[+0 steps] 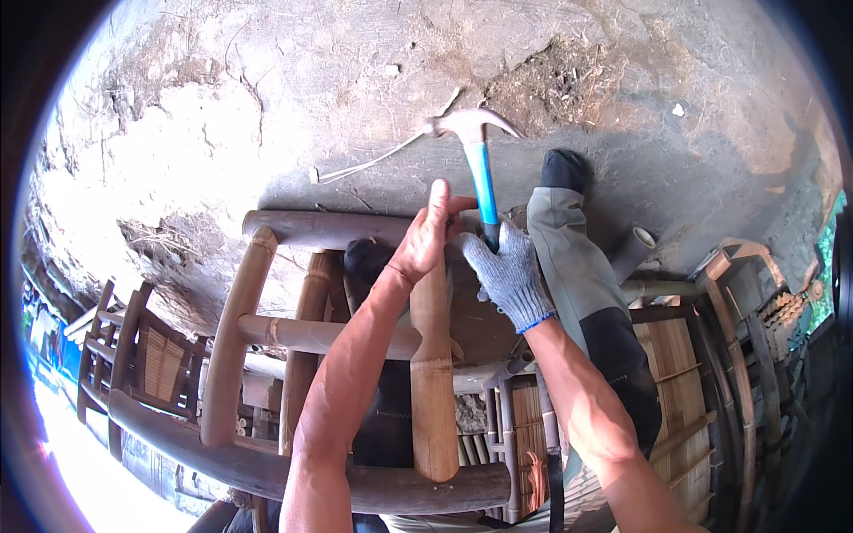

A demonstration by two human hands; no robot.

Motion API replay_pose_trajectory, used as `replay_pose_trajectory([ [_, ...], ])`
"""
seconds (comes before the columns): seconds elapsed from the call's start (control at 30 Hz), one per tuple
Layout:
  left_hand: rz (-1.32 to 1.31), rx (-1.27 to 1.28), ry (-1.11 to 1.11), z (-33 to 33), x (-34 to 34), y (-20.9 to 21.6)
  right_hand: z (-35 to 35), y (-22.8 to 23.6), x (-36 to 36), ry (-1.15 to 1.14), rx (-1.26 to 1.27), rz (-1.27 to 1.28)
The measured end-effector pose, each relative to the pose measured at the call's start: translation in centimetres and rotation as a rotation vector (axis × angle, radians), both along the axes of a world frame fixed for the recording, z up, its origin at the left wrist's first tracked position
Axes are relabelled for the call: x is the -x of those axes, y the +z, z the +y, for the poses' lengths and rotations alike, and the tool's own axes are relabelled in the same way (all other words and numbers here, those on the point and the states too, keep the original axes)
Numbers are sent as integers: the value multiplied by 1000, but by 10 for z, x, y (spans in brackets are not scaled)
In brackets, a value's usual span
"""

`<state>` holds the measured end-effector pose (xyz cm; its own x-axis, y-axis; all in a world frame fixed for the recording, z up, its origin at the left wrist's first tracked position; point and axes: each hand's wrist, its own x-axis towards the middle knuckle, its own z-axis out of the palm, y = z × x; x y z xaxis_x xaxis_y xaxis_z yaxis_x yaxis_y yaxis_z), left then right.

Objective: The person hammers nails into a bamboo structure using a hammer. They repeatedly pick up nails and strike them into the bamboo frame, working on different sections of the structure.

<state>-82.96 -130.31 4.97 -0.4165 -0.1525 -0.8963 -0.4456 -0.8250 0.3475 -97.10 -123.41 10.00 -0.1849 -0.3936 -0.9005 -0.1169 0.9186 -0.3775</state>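
My right hand point(508, 274), in a grey knitted glove with a blue cuff edge, grips a claw hammer point(482, 182) by the dark lower end of its blue handle. The metal head points away from me, over the floor. Bare and close by, my left hand point(425, 242) is open over the far end of a bamboo frame point(324, 336), thumb and a finger apart; its other fingers are partly hidden. A pale, shaped bamboo piece point(433, 391) runs from below that hand toward me, across the frame's near dark pole point(293, 475).
A thin pale strip point(369, 163) lies on the rough floor point(355, 89) near the hammer head. My leg point(577, 258) stretches out on the right, beside a hollow pole end point(635, 244). Bamboo furniture point(160, 355) stands at the left; slatted panels point(671, 373) and poles crowd the right.
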Motion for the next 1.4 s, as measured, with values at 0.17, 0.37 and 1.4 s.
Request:
replay_pose_trajectory([
  [0.17, 51, 276, -295, -2, 5, 1, -8, 1, 2, -31, 144, 26],
  [0.37, 37, -34, -90, -7, 3, 5, -2, -10, 9, -85, 27, 25],
  [1.4, -53, 280, 183, -15, 6, -14, -27, -8, -2, -932, -299, -356],
])
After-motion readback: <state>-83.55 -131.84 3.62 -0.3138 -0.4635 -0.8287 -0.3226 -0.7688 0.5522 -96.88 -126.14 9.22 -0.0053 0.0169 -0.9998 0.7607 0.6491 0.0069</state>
